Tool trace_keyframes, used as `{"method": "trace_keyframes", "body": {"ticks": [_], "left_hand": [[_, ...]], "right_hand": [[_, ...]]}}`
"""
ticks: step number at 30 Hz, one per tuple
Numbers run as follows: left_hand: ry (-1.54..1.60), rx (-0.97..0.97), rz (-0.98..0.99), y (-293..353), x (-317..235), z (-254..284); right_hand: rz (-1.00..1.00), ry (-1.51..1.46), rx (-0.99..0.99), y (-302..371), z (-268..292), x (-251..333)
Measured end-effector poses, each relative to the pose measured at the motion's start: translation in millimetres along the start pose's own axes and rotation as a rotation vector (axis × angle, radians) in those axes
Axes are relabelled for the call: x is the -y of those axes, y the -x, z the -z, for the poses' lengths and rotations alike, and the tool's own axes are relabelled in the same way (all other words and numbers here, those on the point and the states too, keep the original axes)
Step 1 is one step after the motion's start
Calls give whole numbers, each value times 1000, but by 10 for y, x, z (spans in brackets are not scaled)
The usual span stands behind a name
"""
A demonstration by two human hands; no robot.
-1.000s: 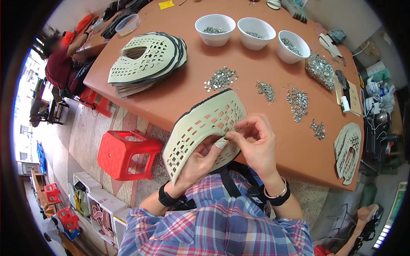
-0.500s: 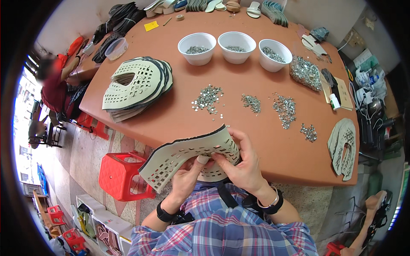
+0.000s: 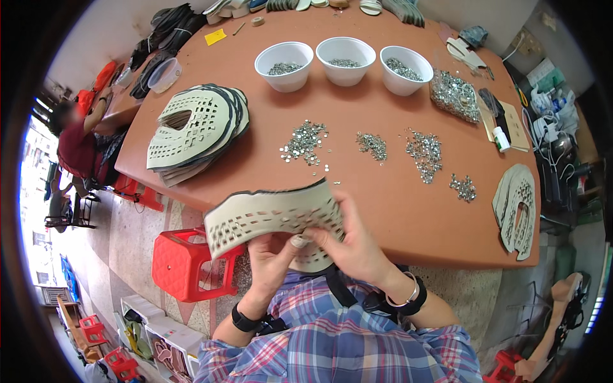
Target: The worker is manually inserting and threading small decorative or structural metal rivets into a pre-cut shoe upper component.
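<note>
A cream perforated shoe upper (image 3: 265,207) with a dark edge is held up over the near table edge, curved between both hands. My left hand (image 3: 271,265) grips it from below, the thumb with a pale wrap at its tip pressed near the holes. On its right side, my right hand (image 3: 357,249) has its fingers behind the upper and its thumb on the front, close to the left thumb. Whether a small stud is pinched between the thumbs I cannot make out. Beyond lie loose piles of silver studs (image 3: 306,142), (image 3: 424,155) on the table.
Three white bowls (image 3: 284,67) of metal pieces stand at the back, beside a clear bag (image 3: 454,96) of more. Stacked uppers (image 3: 201,121) lie left, others (image 3: 514,214) right. A red stool (image 3: 182,265) is below the table's left edge; a person (image 3: 80,143) sits far left.
The upper has tipped and bent in my hands, its left end raised and turned more edge-on. Both hands keep their hold. The whole view has shifted slightly.
</note>
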State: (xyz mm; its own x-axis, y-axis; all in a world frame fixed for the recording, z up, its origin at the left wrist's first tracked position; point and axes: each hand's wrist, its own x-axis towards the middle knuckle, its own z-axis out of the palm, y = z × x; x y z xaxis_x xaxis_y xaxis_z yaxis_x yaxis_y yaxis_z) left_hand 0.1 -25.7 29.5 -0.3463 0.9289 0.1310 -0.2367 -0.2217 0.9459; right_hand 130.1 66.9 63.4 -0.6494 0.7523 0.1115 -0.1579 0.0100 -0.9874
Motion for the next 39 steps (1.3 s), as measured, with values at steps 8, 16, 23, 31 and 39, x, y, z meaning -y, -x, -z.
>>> {"method": "trace_keyframes", "body": {"ticks": [8,16,23,31,39], "left_hand": [[14,-174,-110,-15,54,13],[-484,70,-629,-109,-100,302],[-489,280,-650,-105,-97,330],[-547,297,-712,-135,-155,259],[-595,324,-743,-175,-167,256]], "right_hand": [[-105,108,138,-76,185,194],[-108,614,-35,-715,670,20],[201,1076,-16,-1079,642,-289],[293,1167,26,-1136,653,-411],[-327,262,258,-454,213,491]]}}
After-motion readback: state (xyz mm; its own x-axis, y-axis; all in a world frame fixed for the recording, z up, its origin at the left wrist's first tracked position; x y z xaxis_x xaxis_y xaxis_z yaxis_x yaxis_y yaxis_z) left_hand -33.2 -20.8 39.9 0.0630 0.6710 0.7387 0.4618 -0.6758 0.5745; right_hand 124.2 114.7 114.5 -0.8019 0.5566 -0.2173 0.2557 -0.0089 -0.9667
